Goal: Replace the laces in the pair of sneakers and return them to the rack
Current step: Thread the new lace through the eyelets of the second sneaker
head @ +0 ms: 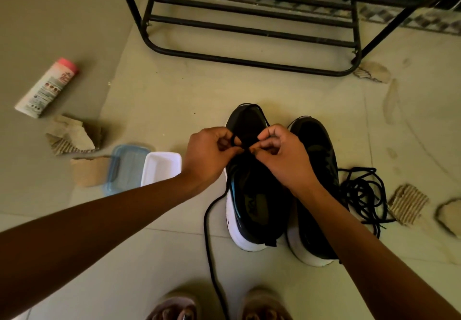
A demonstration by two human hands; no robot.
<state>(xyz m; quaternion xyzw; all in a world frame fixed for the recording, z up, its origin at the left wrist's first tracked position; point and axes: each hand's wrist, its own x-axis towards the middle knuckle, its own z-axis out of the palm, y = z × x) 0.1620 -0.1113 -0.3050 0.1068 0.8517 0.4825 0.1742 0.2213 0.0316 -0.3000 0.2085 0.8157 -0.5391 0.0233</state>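
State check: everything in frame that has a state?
Left hand, pinching lace.
Right hand, pinching same lace.
Left sneaker, upright, being laced.
Lace, tail trailing on floor.
Right sneaker, upright on floor.
Loose lace, tangled on floor.
Bottle, lying down, cap on.

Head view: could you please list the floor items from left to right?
White pink-capped tube, clear blue plastic lid, white rectangular tray, black white-soled sneaker, its matching sneaker, tangled loose black lace, corrugated cardboard scrap.
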